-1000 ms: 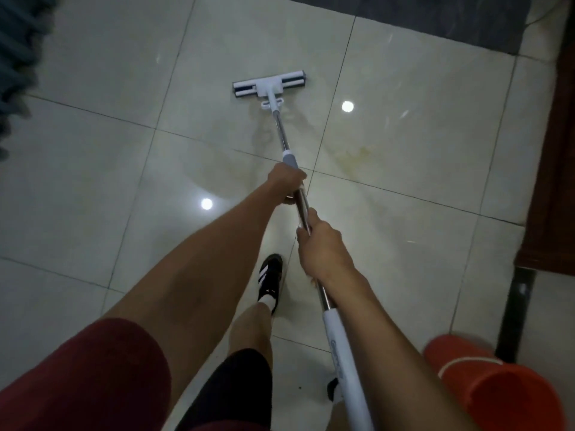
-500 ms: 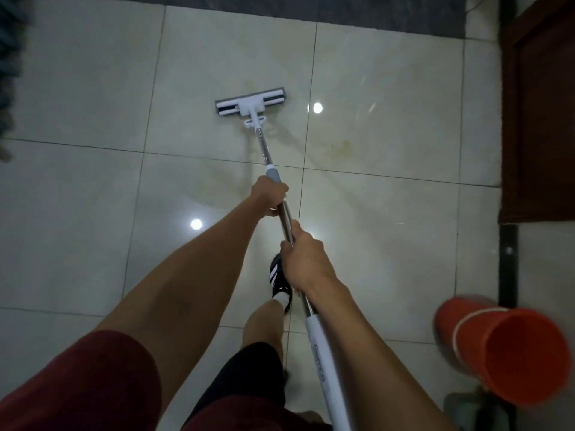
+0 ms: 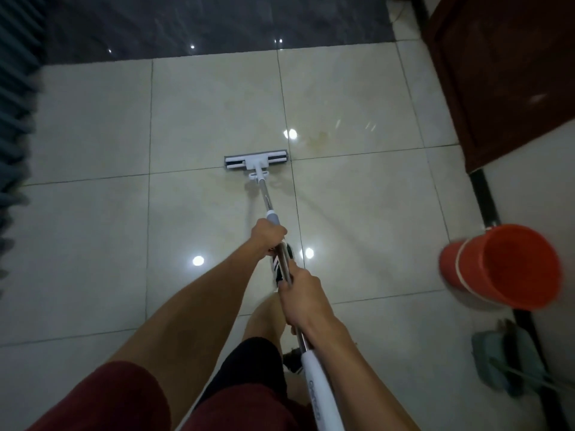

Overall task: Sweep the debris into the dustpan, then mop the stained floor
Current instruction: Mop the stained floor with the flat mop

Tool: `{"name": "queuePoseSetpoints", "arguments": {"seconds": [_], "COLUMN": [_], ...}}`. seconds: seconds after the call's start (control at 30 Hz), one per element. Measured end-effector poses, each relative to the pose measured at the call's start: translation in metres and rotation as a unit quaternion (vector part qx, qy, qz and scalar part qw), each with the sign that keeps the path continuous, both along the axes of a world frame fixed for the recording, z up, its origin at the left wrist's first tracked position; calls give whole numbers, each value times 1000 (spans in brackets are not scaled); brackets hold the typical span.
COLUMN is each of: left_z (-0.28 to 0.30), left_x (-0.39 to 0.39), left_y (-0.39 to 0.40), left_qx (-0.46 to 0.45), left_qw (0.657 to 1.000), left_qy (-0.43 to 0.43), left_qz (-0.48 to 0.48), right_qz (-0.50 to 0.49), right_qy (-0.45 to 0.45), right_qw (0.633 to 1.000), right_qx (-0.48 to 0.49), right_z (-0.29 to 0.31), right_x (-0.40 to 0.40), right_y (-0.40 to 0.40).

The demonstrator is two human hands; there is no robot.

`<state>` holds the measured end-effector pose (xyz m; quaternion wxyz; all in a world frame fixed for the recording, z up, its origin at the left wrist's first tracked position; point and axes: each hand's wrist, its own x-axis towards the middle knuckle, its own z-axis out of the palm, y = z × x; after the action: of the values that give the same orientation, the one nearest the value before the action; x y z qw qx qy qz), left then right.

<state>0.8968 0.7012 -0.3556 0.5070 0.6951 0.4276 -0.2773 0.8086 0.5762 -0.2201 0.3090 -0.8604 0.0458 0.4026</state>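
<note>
Mop handle [image 3: 314,377]: running from the lower middle of the view up to the floor ahead; white plastic sleeve near the body, then a shiny metal tube, then a grey collar.
Right grip [image 3: 303,298]: the right hand is wrapping curled fingers round the metal tube, just above the white sleeve.
Left grip [image 3: 269,236]: the left hand is clasping the tube further down, just below the grey collar, fingers curled round it.
Shoe [image 3: 281,264]: black with white stripes, showing under the handle between the two hands.
Slip risk: the glossy tiles [image 3: 93,219] are reflecting lamp spots and probably getting wet, so the forward foot could be sliding if weight shifts onto it.
Bucket [image 3: 501,265]: orange plastic, round, tilted in view, standing to the right near a dark floor strip; a wide sideways stroke could be knocking it.
Dustpan [image 3: 504,359]: grey-green, blurred, lying at the lower right beside the strip; contents cannot be told.
Mop head [image 3: 255,163]: flat white and grey bar, lying across a grout line, touching the floor.
Stain [image 3: 319,140]: yellowish blotch on the tile just beyond and right of the head; I judge it not yet reached, and strokes kept straight could be missing it.
Door [image 3: 504,73]: dark brown wood at far right; the head could be bumping it.
</note>
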Motion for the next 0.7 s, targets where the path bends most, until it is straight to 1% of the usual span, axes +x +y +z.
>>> {"name": "queuePoseSetpoints", "arguments": {"seconds": [0.1,0.27,0.37,0.5,0.7], "left_z": [7,16,20,28,40], "left_x": [-30,-56,-63,-66,-76], "left_y": [4,28,62,118,190], "left_qx": [-4,-19,-24,-39,-37], "left_qw": [1000,998,996,990,976], "left_qy": [0,2,0,-1,-4], "left_qz": [-20,-61,-86,-136,-217], "right_qz": [-38,-55,-79,-124,-199], "right_qy": [5,-23,-28,-25,-34], "right_qw": [999,998,996,991,979], "right_qx": [3,-19,-40,-35,-28], "right_z": [10,23,24,33,43], "right_x": [-30,-69,-82,-98,-122], "right_y": [8,40,81,150,233]}}
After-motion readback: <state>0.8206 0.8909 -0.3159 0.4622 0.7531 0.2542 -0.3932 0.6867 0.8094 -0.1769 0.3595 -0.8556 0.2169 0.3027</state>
